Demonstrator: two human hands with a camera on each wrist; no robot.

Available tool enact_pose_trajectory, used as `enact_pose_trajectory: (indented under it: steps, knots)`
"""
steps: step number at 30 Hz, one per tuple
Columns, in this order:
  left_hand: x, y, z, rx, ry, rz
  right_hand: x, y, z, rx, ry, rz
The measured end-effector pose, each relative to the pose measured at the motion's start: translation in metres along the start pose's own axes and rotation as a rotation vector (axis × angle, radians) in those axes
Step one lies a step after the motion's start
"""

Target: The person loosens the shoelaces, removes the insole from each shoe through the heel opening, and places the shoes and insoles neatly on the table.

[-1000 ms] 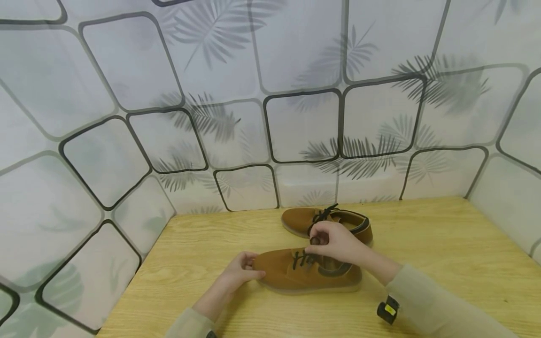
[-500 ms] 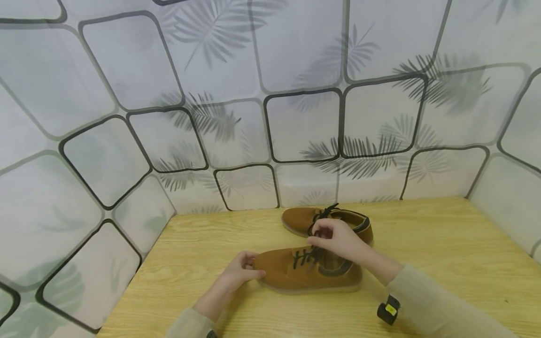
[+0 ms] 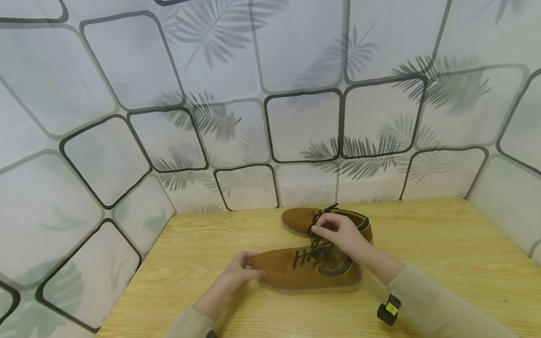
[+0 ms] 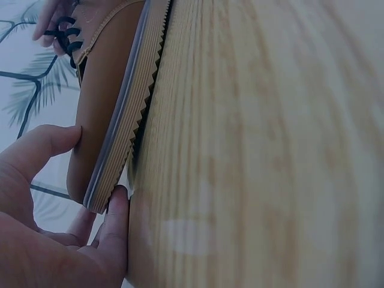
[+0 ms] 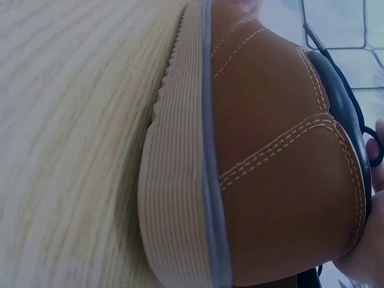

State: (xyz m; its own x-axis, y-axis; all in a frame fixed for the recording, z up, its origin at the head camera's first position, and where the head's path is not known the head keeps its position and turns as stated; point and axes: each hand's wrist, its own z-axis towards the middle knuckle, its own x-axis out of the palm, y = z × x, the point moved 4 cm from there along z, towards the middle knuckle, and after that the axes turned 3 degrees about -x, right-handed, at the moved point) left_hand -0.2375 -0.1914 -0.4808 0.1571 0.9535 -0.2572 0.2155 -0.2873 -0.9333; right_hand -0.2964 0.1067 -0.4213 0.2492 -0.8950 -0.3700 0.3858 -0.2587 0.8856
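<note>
A brown lace-up shoe (image 3: 274,268) lies on the wooden table with its toe to the left. My left hand (image 3: 235,273) grips the toe; in the left wrist view its thumb (image 4: 57,141) presses the upper and a finger (image 4: 117,225) sits under the sole's tip. Above the tongue, my right hand (image 3: 341,234) pinches a dark shoelace (image 3: 314,242) drawn up from the eyelets. The right wrist view shows the stitched heel (image 5: 288,198) close up, with a loop of lace (image 5: 375,147) by the right fingers, which are partly hidden behind the shoe.
A second brown shoe (image 3: 299,218), its black lace tied upright, stands just behind the first, partly covered by my right hand. The yellow wooden table (image 3: 431,253) meets a leaf-patterned wall covering (image 3: 304,126) at the back and sides.
My right hand has risen and moved slightly back and right, drawing the shoelace up, so more lace shows above the shoe. My left hand has stayed on the toe.
</note>
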Motion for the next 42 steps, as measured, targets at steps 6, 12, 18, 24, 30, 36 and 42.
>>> enact_pose_trajectory:
  steps: [6, 12, 18, 24, 30, 36, 42]
  knots:
    - [0.000, 0.000, 0.000, -0.006, -0.015, 0.006, -0.003, -0.002, 0.000, 0.042, -0.052, 0.057]
    - [-0.001, 0.000, 0.000, -0.005, -0.014, 0.008, -0.003, -0.003, 0.000, 0.073, -0.046, 0.083]
    - [-0.001, 0.000, 0.000, -0.003, -0.014, 0.013, 0.004, 0.001, -0.001, -0.013, 0.033, -0.052]
    - [-0.001, 0.000, 0.000, 0.000, -0.011, 0.011, 0.011, 0.007, -0.004, -0.045, 0.083, -0.215]
    - [-0.001, 0.000, 0.000, 0.007, -0.009, 0.009, 0.015, 0.007, -0.003, -0.058, 0.084, -0.287]
    - [-0.001, 0.001, 0.000, 0.016, 0.001, 0.005, 0.015, 0.004, -0.001, -0.072, 0.077, -0.302]
    - [-0.001, 0.000, 0.000, 0.026, 0.022, 0.005, 0.011, 0.002, 0.000, -0.040, 0.066, -0.192]
